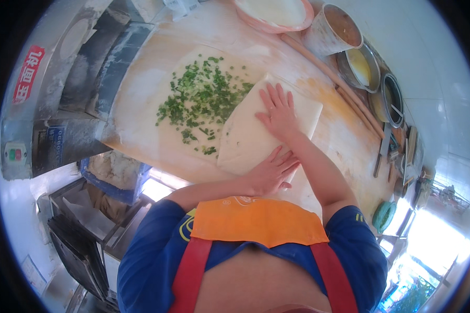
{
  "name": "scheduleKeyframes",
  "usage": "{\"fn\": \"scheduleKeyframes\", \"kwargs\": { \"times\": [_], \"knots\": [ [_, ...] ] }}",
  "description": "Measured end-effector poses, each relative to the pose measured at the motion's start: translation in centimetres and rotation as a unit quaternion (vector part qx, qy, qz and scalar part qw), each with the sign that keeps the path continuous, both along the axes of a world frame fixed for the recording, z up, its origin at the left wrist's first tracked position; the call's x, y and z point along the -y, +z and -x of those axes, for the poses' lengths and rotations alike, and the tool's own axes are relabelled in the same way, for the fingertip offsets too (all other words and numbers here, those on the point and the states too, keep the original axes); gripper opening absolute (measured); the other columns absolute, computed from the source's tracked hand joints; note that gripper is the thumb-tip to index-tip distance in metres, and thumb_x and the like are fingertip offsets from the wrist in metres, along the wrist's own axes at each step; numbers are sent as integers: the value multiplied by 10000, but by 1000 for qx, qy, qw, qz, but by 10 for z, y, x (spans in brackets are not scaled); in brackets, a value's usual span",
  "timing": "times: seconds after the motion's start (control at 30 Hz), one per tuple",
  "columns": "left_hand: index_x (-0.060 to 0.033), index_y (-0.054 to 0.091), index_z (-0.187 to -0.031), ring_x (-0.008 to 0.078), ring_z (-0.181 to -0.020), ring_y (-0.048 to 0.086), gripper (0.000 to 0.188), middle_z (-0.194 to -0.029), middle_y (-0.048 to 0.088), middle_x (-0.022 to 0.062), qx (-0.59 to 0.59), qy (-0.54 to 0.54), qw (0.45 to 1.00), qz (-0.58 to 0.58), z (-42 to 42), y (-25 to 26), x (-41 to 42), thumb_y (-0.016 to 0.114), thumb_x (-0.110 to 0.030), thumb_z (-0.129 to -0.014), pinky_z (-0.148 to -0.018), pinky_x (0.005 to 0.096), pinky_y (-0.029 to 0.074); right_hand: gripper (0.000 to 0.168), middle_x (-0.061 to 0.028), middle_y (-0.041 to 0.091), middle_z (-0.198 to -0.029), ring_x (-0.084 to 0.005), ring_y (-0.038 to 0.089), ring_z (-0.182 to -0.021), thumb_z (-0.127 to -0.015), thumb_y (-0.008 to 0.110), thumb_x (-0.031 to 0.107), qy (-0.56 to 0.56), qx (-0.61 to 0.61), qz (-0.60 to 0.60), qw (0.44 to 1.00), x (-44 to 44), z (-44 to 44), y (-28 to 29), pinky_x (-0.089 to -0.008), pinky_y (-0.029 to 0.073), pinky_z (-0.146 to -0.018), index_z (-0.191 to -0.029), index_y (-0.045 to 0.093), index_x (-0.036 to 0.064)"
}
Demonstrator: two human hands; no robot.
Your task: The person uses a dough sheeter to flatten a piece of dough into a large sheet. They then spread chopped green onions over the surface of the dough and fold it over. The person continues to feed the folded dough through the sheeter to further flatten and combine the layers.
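A sheet of pale dough [172, 135] lies on the floured worktop [135, 117], its left part strewn with chopped green scallions [203, 92]. On the right the dough is folded into a flap [244, 135] that covers part of the sheet. My right hand [279, 113] rests palm down on this flap, fingers spread. Nearer my body, my left hand [272, 170] lies on the flap's near edge with its fingers apart. Its thumb side is partly hidden, and neither hand appears to grip anything.
A long rolling pin [333, 76] and a shorter stick [358, 111] lie at the right. Behind them stand a pink basin [272, 29], a white bucket [319, 37] and metal pots [376, 78]. A knife [382, 150] lies farther right. A floury machine [84, 78] borders the left.
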State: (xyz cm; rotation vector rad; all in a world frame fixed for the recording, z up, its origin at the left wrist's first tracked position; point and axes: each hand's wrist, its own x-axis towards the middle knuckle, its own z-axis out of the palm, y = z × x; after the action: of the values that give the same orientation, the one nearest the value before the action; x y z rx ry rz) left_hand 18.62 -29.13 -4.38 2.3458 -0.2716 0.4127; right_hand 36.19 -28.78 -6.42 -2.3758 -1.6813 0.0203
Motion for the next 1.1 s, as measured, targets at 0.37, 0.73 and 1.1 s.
{"fn": "scheduleKeyframes", "kwargs": {
  "times": [0.37, 0.73, 1.1],
  "knots": [
    [11, 396, -1390, 279, -1404, 266, 745, -1453, 385, 144, -86, -33, 984, -150, -8, 0, 17, 576, -475, -854, -1133, 520, 176, 689, -111, 208, -1566, -325, 140, -1451, -906, 521, 463, -1, -40, 94, 995, -1, 2, 1, -556, 99, -1153, -1466, 333, 108],
    [-29, 633, -594, 354, -606, 613, 225, -626, 620, 154, -197, -84, 969, -120, -1, -41, 69, 622, -220, -711, -570, 490, 472, 622, -127, 674, -878, -211, 643, -695, -694, 786, 228, -426, -404, -108, 802, 90, -99, 0, -313, 508, -588, -1223, 575, -21],
    [-10, 570, -726, 290, -596, 519, 254, -650, 526, 167, -157, 85, 918, 354, 121, 51, -97, 605, -242, -822, -565, 370, 413, 282, -57, 588, -659, -139, 537, -499, -635, 726, 59, -258, -407, -143, 864, -101, -48, 122, -272, 435, -445, -894, 658, -28]
  ]
}}
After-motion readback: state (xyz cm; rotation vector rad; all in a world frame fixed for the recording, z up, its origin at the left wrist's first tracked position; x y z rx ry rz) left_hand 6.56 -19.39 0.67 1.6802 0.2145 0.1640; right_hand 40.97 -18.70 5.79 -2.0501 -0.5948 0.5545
